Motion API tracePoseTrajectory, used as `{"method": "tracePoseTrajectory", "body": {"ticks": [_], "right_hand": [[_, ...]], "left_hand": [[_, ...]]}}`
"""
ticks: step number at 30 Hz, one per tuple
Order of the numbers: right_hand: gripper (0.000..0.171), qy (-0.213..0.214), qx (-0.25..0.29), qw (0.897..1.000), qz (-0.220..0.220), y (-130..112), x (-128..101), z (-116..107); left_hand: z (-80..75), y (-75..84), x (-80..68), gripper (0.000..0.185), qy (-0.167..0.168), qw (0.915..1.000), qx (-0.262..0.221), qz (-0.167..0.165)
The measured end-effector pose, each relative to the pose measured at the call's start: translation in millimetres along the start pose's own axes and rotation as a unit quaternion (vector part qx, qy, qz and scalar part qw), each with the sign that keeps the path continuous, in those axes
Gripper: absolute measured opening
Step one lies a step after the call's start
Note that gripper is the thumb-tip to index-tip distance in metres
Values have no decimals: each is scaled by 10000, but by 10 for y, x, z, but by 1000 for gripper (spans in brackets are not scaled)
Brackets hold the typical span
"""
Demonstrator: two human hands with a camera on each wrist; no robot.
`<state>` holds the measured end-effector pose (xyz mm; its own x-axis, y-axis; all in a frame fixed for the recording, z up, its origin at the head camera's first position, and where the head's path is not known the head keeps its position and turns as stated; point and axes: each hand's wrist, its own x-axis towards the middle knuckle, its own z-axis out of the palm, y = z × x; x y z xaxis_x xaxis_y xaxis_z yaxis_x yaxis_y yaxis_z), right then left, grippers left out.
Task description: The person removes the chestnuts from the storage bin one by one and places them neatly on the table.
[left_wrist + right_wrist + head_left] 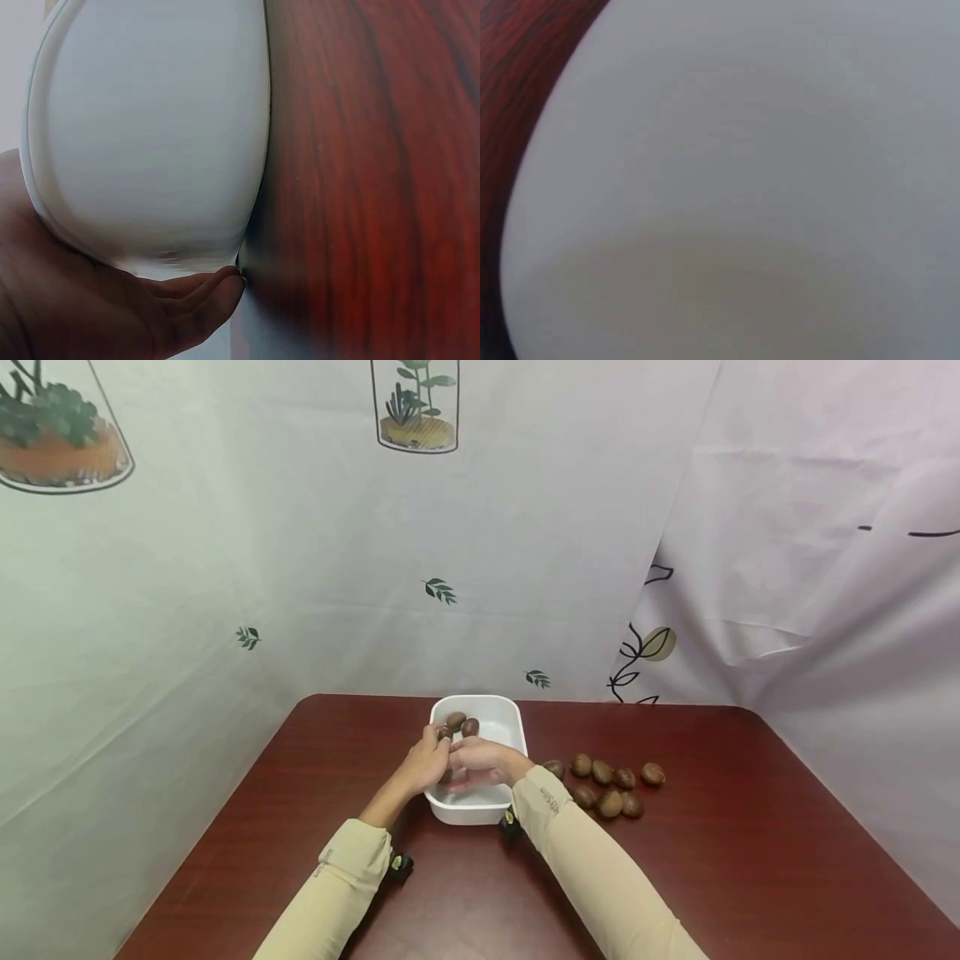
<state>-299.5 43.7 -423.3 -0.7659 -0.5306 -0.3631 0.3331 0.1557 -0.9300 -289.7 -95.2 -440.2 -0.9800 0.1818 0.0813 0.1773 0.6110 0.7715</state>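
- Left hand (pixel 426 764) rests against the smooth white rounded-rectangular plastic tub (pixel 504 717), fingers wrapped round its left wall.
- Right hand (pixel 474 762) hovers over the tub; its finger pose cannot be told.
- Glossy brown oval nuts (pixel 609 785) lie right of the tub.

A small line of grey printed lettering was seen on the beige fabric sleeve (pixel 551 802) of the right arm, near the cuff, but it was too small to be read. No other text, number or sign was found.
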Motion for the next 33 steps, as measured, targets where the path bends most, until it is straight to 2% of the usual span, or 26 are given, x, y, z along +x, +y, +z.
{"method": "tracePoseTrajectory", "body": {"ticks": [5, 11, 22, 29, 33], "right_hand": [[15, -101, -165, 9998, 25, 25, -48, -37], [29, 96, -369, 9992, -142, 27, -192, -169], [32, 643, -925, 9914, -671, -129, -858, -575], [39, 1025, -881, 9861, -965, 5, -1308, -1017], [41, 1265, -820, 9844, -912, 119, -1497, -1206]], "left_hand": [[25, 6, -6, 53, -33, 10000, -10, -6], [52, 21, -1, 52, -23, 10000, 3, -18], [0, 19, -13, 53, -50, 10000, -63, -52], [-14, 21, 0, 53, -91, 9999, -31, -51], [-22, 28, 2, 54, -85, 9999, -14, -112]]}}
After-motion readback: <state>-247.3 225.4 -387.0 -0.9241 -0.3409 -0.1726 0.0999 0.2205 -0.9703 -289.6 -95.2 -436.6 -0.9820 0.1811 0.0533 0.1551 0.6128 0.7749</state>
